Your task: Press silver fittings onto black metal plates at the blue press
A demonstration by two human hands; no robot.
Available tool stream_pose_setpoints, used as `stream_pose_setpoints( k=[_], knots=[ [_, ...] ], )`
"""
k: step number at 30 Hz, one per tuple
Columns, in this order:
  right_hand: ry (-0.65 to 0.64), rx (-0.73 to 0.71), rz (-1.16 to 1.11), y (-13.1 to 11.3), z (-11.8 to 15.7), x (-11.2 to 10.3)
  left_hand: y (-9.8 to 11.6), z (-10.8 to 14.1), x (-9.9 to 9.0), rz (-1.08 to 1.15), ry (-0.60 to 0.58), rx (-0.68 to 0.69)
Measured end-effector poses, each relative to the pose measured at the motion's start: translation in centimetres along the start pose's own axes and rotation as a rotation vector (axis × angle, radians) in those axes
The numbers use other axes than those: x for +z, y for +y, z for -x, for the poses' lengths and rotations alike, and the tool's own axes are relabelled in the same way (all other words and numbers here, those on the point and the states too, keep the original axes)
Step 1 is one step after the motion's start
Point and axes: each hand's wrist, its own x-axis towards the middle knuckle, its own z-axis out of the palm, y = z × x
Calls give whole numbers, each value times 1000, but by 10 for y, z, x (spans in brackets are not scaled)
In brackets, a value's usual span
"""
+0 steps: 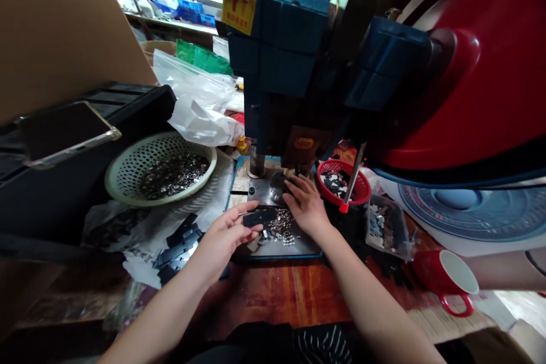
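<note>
A cluttered workshop bench of reddish wood under a blue press machine; at left a pale green plastic basket of small metal pieces; the left hand pinches a flat black strip; beside it the right hand rests, fingers curled, on the pile of shiny metal bits, holding nothing visible; then a small red basket; a red mug.
</note>
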Motion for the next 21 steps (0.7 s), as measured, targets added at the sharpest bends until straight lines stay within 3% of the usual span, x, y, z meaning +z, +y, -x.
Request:
stream_pose_setpoints(
  k=[3,5,10,13,15,21],
  knots=[
    [36,39,-73,-8,6,-7,0,1,1,3,-6,-7],
    [32,144,-149,-18,12,-12,0,1,2,1,-8,-13],
    [-184,486,-671,-52,29,-9,-1,0,6,25,-33,-34],
    [-216,613,-889,-65,36,-3,-3,0,8,31,-55,-59],
    [-162,622,-914,-69,39,-3,-4,0,9,31,-69,-65],
    [-36,393,-712,-72,46,-16,-3,3,9,142,-122,3]
  ],
)
